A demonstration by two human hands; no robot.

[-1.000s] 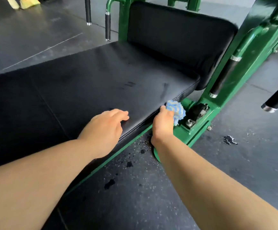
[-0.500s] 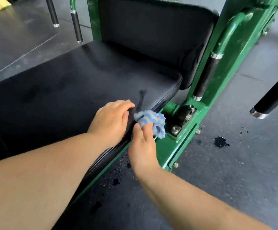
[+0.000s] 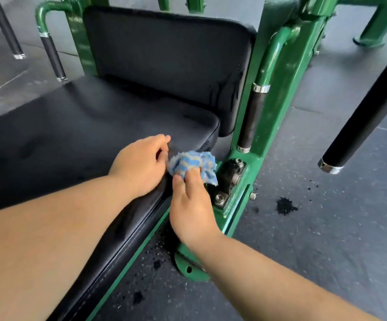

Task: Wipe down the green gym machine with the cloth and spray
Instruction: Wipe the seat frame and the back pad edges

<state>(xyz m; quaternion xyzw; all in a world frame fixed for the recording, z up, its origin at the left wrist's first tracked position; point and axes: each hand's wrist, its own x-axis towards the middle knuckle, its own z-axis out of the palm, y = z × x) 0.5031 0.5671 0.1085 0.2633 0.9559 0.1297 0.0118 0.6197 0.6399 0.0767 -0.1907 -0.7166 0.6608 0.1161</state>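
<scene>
My right hand (image 3: 191, 205), pinching the crumpled blue-white terry cloth (image 3: 192, 163), just moved up to the black vinyl seat pad (image 3: 95, 126) corner, right beside my relaxed left hand (image 3: 139, 165) resting there. Pad edge next, I reckon.

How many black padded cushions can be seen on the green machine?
2: the flat black seat cushion under the left hand, and the upright black back cushion behind it. More may be hidden.

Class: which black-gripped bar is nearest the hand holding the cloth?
The black grip on the curved green handle right of the seat pad, just above the cloth in the right hand. The others stand farther off.
</scene>
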